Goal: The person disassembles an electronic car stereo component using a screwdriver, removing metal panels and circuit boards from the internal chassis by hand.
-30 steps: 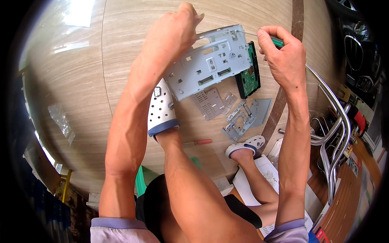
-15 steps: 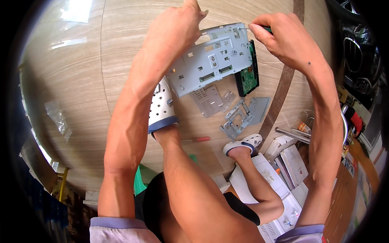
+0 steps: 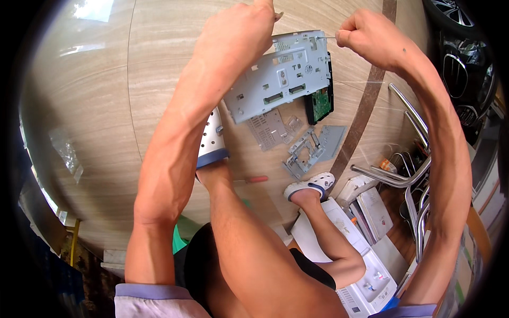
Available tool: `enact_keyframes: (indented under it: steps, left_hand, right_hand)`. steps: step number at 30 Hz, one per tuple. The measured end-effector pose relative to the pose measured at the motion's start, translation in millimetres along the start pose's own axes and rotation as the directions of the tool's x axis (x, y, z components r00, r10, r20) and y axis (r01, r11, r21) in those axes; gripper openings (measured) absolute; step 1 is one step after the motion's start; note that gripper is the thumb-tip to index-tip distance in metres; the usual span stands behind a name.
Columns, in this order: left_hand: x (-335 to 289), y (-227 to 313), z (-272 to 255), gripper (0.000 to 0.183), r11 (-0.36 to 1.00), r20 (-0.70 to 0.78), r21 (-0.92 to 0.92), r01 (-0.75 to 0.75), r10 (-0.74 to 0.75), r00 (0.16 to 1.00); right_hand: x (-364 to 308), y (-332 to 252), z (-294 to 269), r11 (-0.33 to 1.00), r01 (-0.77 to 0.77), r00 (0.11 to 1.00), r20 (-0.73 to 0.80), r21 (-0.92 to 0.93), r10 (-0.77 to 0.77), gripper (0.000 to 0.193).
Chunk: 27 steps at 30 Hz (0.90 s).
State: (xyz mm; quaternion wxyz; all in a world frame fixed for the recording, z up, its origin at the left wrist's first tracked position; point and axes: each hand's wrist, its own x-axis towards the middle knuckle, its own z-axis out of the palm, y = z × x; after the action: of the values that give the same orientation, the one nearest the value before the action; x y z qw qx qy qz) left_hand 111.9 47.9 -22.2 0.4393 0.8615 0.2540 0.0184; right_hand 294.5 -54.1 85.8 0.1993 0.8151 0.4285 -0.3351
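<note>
A black car (image 3: 469, 79) stands right of the beige floor (image 3: 95, 132), where one panel (image 3: 270, 77), one board (image 3: 321, 104) and two clogs (image 3: 213, 139) show. The panel is just left of the right hand (image 3: 368, 40), which grips a screwdriver (image 3: 330, 37) reaching its corner; the left hand (image 3: 236, 32) curls over its upper left edge, hold hidden.

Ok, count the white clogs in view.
2: the left clog, partly hidden by the left forearm, and the right clog, near the loose grey metal parts.
</note>
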Motion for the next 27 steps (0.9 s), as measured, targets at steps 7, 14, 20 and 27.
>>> enact_keyframes:
  steps: [7,14,20,27]
  left_hand:
    - [-1.1,5.2,-4.6,0.018,0.999,-0.019,0.034,-0.032,0.033,0.999]
    - [-6.0,8.5,-9.2,0.022,0.999,0.017,-0.008,-0.049,0.049,0.999]
    - [-7.4,7.6,-5.3,0.021,0.979,-0.003,0.118,-0.166,0.167,0.986]
    - [-3.6,7.7,-6.6,0.02,0.98,0.071,0.163,-0.113,0.102,0.992]
  right_hand:
    - [-6.2,-8.9,-7.4,0.995,-0.086,0.995,0.045,0.046,0.084,0.029]
    - [-14.1,-5.2,1.8,0.988,-0.127,0.992,0.005,0.092,0.127,0.031]
    - [-15.4,9.6,7.2,0.999,0.052,0.995,-0.091,0.013,-0.051,0.034]
    - [-22.3,6.1,4.8,0.669,0.473,0.799,-0.041,-0.573,-0.6,0.024]
